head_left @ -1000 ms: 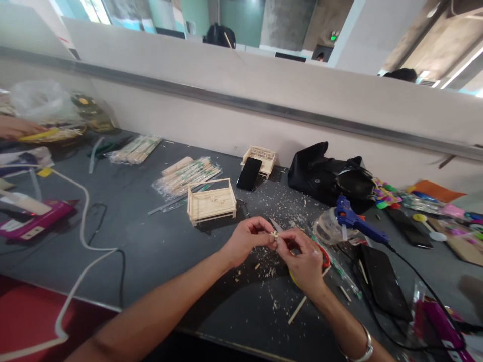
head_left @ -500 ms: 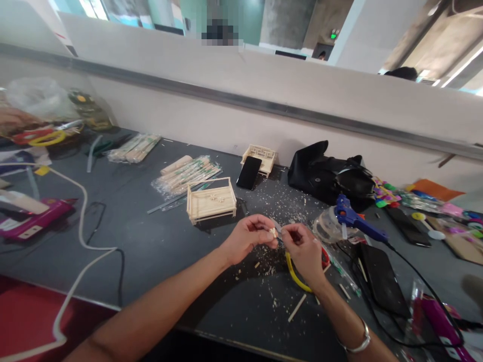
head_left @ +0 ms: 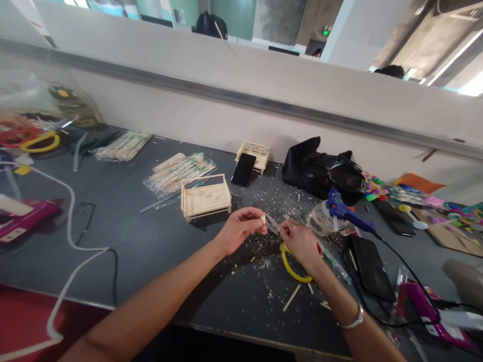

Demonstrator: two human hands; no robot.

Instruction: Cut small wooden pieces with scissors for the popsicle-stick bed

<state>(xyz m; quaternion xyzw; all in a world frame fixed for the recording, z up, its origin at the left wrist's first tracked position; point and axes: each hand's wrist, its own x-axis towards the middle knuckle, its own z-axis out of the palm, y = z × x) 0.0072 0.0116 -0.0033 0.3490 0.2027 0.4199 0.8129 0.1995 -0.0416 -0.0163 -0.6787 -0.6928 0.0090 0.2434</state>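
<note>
Between the thumb and fingers of my left hand (head_left: 241, 229) is a small pale wooden piece (head_left: 263, 219). My right hand (head_left: 302, 242) is closed on scissors (head_left: 292, 269) with one yellow and one red handle; their metal blades point left, towards the small piece. Left of my hands stands a little wooden stick frame (head_left: 206, 199) with small flower-like pieces on its slats. Farther back, a black phone (head_left: 243, 169) leans on a small wooden bench model (head_left: 256, 151). Pale wood chips lie scattered below and around my hands.
Packs of wooden sticks (head_left: 181, 172) lie back left. A black bag (head_left: 322, 168) sits by the partition. At right are a blue glue gun (head_left: 349, 213) on a clear container, its cord, and a dark phone (head_left: 372, 266). A white cable (head_left: 70, 216) winds across the left.
The scissor blades now show more clearly, apart, between my hands. My right hand has turned more palm-down around the handles. The whole view has shifted slightly.
</note>
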